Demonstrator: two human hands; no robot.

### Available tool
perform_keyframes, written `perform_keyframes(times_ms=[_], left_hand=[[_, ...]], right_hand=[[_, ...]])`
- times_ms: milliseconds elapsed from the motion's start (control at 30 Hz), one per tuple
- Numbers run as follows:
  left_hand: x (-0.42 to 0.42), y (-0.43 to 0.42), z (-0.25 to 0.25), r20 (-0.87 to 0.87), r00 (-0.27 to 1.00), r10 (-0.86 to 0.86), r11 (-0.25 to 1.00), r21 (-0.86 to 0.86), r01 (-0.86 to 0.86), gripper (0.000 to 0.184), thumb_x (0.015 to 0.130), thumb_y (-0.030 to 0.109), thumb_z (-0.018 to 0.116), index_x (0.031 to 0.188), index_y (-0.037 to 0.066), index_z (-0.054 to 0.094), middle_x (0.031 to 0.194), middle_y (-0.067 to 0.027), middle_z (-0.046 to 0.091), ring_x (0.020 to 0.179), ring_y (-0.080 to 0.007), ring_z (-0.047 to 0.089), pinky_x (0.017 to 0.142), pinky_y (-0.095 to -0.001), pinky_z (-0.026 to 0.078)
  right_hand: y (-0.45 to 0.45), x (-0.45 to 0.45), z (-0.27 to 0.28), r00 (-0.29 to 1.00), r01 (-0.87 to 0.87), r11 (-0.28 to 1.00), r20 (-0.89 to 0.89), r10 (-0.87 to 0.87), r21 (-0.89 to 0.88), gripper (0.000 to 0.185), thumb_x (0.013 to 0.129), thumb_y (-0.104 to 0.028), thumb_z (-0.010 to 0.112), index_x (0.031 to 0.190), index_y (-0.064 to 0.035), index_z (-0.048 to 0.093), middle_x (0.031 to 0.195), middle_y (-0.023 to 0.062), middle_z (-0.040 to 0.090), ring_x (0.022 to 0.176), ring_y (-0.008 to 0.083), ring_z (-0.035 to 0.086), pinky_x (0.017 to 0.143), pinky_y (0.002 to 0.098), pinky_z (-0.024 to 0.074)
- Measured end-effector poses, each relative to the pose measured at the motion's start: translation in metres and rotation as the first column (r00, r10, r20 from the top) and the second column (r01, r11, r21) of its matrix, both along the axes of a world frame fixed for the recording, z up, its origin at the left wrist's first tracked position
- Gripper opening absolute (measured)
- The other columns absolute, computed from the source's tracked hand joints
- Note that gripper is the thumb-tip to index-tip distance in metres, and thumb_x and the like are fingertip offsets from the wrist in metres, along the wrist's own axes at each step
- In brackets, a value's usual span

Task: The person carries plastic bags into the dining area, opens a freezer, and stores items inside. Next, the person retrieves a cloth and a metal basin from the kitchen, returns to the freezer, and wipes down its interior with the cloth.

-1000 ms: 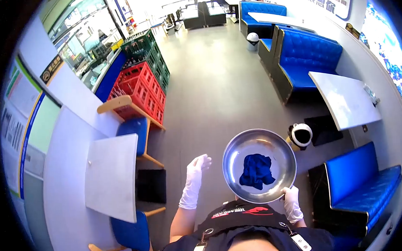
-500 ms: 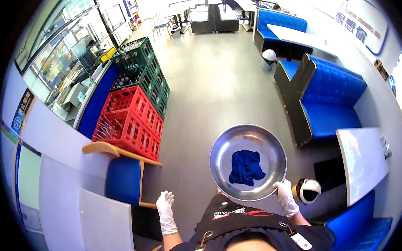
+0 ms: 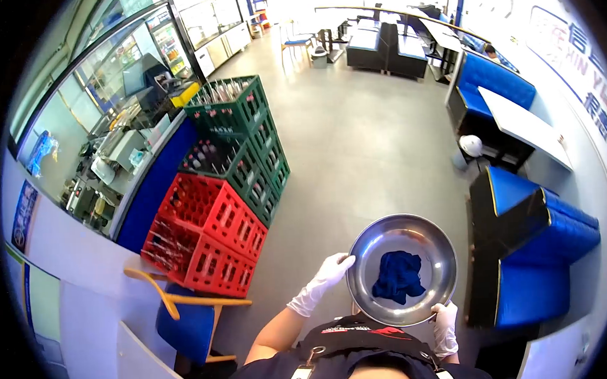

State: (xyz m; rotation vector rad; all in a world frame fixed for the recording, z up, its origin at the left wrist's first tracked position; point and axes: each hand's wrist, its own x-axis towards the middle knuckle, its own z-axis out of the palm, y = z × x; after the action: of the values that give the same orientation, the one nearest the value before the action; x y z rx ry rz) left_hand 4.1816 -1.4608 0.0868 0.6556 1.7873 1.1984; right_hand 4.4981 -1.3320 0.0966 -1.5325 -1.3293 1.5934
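A round steel basin [image 3: 367,249] is held in front of my body, with a crumpled dark blue cloth [image 3: 398,278] lying on its bottom. My right hand [image 3: 445,321], in a white glove, grips the basin's lower right rim. At the upper left rim is my left hand [image 3: 328,272], also gloved in white, its fingers closed on the edge. The basin looks nearly level, and its underside is hidden.
Red crates [image 3: 211,226] and green crates [image 3: 248,144] with bottles stand at the left, beside a wooden chair [image 3: 188,330] with a blue seat. Blue booths [image 3: 534,288], a white table [image 3: 522,125] and a bin [image 3: 467,150] line the right. A seated person [image 3: 490,50] is far back.
My left hand has moved from apart onto the basin's left rim and closed there. The view has advanced along the aisle, bringing the crates nearer. The cloth stays in the basin.
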Motion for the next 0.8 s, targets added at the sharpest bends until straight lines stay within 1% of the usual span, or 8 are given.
perform_keyframes(times_ms=[133, 200, 267, 400, 467, 533, 667, 800], left_hand=[[-0.09, 0.06, 0.023, 0.126, 0.992, -0.004, 0.959, -0.28, 0.04, 0.047, 0.087, 0.045, 0.05, 0.107, 0.003, 0.058, 0.089, -0.0053, 0.063, 0.074, -0.012, 0.056, 0.064, -0.0274, 0.046], [-0.133, 0.084, 0.023, 0.269, 0.961, 0.07, 0.973, -0.231, -0.006, 0.046, 0.088, 0.046, 0.046, 0.107, 0.006, 0.058, 0.091, -0.0065, 0.064, 0.076, -0.0154, 0.061, 0.065, -0.0273, 0.048], [-0.179, 0.112, 0.032, 0.331, 0.934, 0.136, 0.975, -0.214, -0.066, 0.044, 0.088, 0.041, 0.049, 0.102, 0.001, 0.059, 0.087, -0.0094, 0.064, 0.077, -0.0183, 0.062, 0.065, -0.0308, 0.05], [-0.282, 0.177, 0.019, 0.362, 0.916, 0.172, 0.978, -0.172, -0.116, 0.038, 0.087, 0.035, 0.05, 0.1, 0.001, 0.061, 0.086, -0.011, 0.065, 0.073, -0.0186, 0.063, 0.061, -0.0298, 0.05], [-0.344, 0.216, 0.001, 0.305, 0.943, 0.135, 0.983, -0.158, -0.089, 0.033, 0.086, 0.03, 0.05, 0.094, 0.001, 0.064, 0.078, -0.0114, 0.065, 0.066, -0.0186, 0.062, 0.057, -0.0298, 0.05], [-0.394, 0.259, 0.011, 0.306, 0.93, 0.205, 0.978, -0.019, -0.21, 0.03, 0.084, 0.025, 0.051, 0.089, -0.001, 0.064, 0.072, -0.0117, 0.064, 0.061, -0.0187, 0.061, 0.053, -0.0301, 0.05], [-0.506, 0.354, 0.035, 0.401, 0.895, 0.196, 0.98, -0.087, -0.176, 0.027, 0.081, 0.019, 0.053, 0.089, -0.005, 0.062, 0.07, -0.012, 0.063, 0.056, -0.0193, 0.06, 0.05, -0.0298, 0.051], [-0.609, 0.447, 0.021, 0.373, 0.9, 0.225, 0.974, -0.069, -0.215, 0.026, 0.079, 0.017, 0.054, 0.087, -0.007, 0.06, 0.07, -0.0128, 0.062, 0.05, -0.0191, 0.058, 0.044, -0.0264, 0.049]], right_hand=[[0.105, -0.119, 0.024, 0.99, -0.141, 0.99, 0.007, 0.141, 0.02, 0.02, 0.063, -0.001, 0.05, 0.081, 0.0049, 0.057, 0.06, 0.0089, 0.056, 0.04, 0.0163, 0.049, 0.035, 0.0275, 0.0405], [0.157, -0.184, 0.034, 0.972, -0.235, 0.971, 0.008, 0.235, 0.038, 0.021, 0.065, 0.0, 0.05, 0.085, 0.0035, 0.056, 0.062, 0.0077, 0.055, 0.041, 0.0159, 0.048, 0.036, 0.0275, 0.0386], [0.208, -0.25, 0.035, 0.957, -0.286, 0.957, -0.027, 0.288, 0.05, 0.021, 0.065, 0.002, 0.048, 0.084, 0.0022, 0.056, 0.062, 0.0069, 0.054, 0.042, 0.0148, 0.048, 0.036, 0.027, 0.0383], [0.3, -0.379, 0.029, 0.914, -0.402, 0.916, -0.057, 0.402, 0.024, 0.021, 0.065, 0.002, 0.048, 0.084, 0.0023, 0.056, 0.062, 0.0064, 0.054, 0.041, 0.0135, 0.046, 0.037, 0.0264, 0.0374], [0.337, -0.436, 0.027, 0.92, -0.386, 0.922, -0.056, 0.388, 0.034, 0.02, 0.066, 0.0, 0.049, 0.084, 0.0025, 0.057, 0.062, 0.0066, 0.054, 0.04, 0.013, 0.045, 0.037, 0.0255, 0.0362], [0.378, -0.496, 0.035, 0.919, -0.391, 0.918, -0.033, 0.394, 0.07, 0.02, 0.066, -0.001, 0.049, 0.084, 0.0026, 0.058, 0.061, 0.0063, 0.054, 0.04, 0.0131, 0.045, 0.036, 0.0248, 0.0355], [0.46, -0.595, 0.045, 0.948, -0.313, 0.949, -0.054, 0.315, 0.033, 0.015, 0.071, -0.006, 0.054, 0.084, 0.0013, 0.059, 0.061, 0.0049, 0.054, 0.04, 0.011, 0.045, 0.037, 0.0225, 0.0347], [0.546, -0.693, 0.04, 0.954, -0.278, 0.959, -0.104, 0.282, 0.054, 0.02, 0.081, -0.022, 0.058, 0.085, -0.0025, 0.059, 0.061, 0.0011, 0.055, 0.042, 0.0073, 0.046, 0.038, 0.0196, 0.034]])
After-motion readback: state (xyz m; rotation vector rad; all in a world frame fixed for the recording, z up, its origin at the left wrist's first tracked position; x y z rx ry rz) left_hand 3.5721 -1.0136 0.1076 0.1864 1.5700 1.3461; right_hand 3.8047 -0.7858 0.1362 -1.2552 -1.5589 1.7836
